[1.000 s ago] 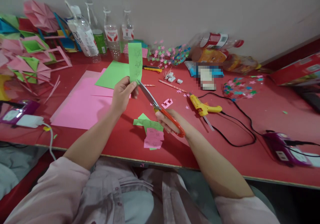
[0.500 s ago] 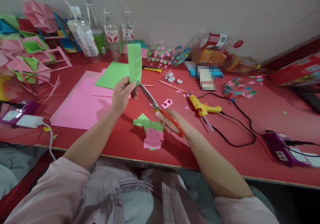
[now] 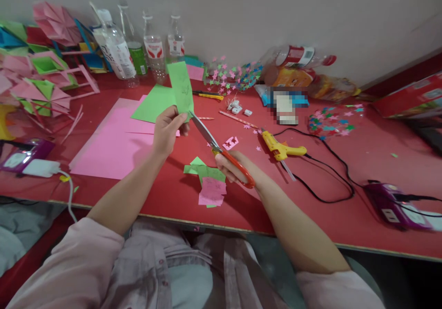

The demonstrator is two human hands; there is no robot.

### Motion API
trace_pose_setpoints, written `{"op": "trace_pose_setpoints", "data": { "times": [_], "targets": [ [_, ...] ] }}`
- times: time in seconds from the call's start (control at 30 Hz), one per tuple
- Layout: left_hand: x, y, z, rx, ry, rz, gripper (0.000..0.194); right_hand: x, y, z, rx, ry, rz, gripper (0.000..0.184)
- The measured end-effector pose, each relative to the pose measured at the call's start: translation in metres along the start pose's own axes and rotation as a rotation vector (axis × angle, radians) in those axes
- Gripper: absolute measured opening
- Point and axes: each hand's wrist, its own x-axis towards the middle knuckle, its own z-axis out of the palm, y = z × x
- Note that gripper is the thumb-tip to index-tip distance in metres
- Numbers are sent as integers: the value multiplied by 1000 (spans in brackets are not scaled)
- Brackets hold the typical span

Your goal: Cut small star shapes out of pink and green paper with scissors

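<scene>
The left hand [image 3: 170, 127] pinches the strip [image 3: 181, 87] at its near end, thumb against fingers; the right hand [image 3: 231, 165] is curled around the handles of the scissors [image 3: 228, 155]. The strip stands up above the table [image 3: 165, 196], its long axis running far, with the far end leaning left. The scissors slant from near right to far left, tips at the strip's near right edge, just beside the left thumb; whether they bite paper, I cannot tell. The left hand is nearer the strip. It is thin, matte green paper with faint line drawings. The blades are grey metal, the handles smooth orange. Flat, angular pink and green scraps [image 3: 212, 191] overlap on the near side.
</scene>
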Motion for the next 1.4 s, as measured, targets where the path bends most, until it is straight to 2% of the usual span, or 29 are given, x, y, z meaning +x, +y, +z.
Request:
{"op": "trace_pose_setpoints", "data": {
  "times": [0.13, 0.37, 0.5, 0.8, 1.0, 1.2, 1.4],
  "targets": [
    [-2, -1, 3, -20, 1, 5, 11, 0, 3, -1, 28, -6, 12, 48],
    [-5, -1, 8, 10, 17, -8, 13, -3, 5, 2, 87, -45, -55, 48],
    [-5, -1, 7, -9, -5, -6, 15, -3, 5, 0, 82, -65, -18, 48],
    [-3, 4, 4, 36, -3, -12, 14, -3, 1, 1, 44, -11, -37, 52],
    [-7, 4, 10, 12, 45, -1, 16, 1, 3, 9, 69, 1, -66, 58],
    [-12, -1, 16, -44, 49, 35, 21, 3, 8, 16, 121, 16, -114, 54],
    [-14, -5, 18, -71, 53, -5, 23, 8, 14, 18, 132, 1, -104, 57]
  ]
}}
